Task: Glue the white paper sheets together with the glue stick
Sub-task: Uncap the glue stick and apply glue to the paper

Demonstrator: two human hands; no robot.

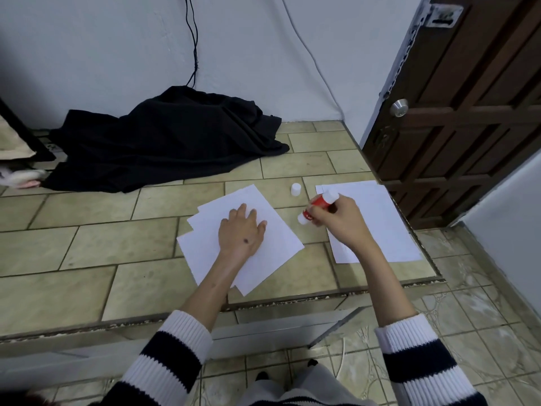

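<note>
A black cloth [164, 142] lies by the wall, and a white cap [296, 189] stands on the tiled floor [87, 244]. The left hand [241, 231] lies flat on the paper pile [272, 247]. The right hand [341, 219] grips the glue stick [317, 207] above more sheets [389, 230] near the brown door [468, 112].

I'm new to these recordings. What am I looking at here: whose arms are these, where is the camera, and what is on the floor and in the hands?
There is no machine here. A person wears one camera on the head, so this single picture looks forward and down at their own arms in striped sleeves.

The left hand lies flat, fingers straight, on a loose stack of white paper sheets on the tiled floor. The right hand grips a red glue stick, held above the floor between the two paper piles. Its white cap stands on the tiles just beyond it. A second pile of paper lies to the right, partly under that arm.

Further back, a black cloth is heaped against the wall, and a brown wooden door stands on the right.
</note>
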